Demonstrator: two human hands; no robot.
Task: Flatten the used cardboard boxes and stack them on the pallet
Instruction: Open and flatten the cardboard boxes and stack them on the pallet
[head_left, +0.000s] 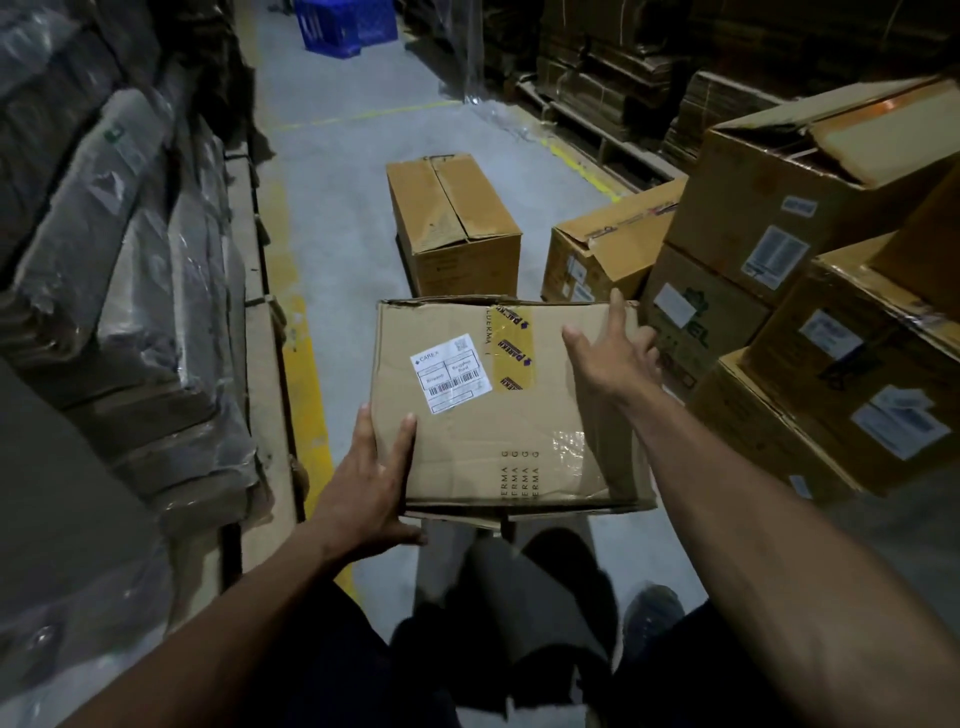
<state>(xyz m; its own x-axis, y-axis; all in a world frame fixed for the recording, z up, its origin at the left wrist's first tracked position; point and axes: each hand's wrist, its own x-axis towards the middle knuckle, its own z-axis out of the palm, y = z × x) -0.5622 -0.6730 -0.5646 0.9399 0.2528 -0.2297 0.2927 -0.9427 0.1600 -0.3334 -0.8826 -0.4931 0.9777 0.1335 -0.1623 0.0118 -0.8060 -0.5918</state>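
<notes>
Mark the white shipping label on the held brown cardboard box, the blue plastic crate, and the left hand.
White shipping label (451, 372): head view, label's centre.
Blue plastic crate (343, 23): head view, its front wall.
Left hand (371, 483): head view, back of the hand.

Held cardboard box: brown, creased, apparently collapsing; top face tilted toward the camera. White barcode label left of centre; yellow printed tape strip near the far edge. Upright closed box stands on the floor beyond. Stacked labelled boxes stand at right, top flaps torn open.
</notes>
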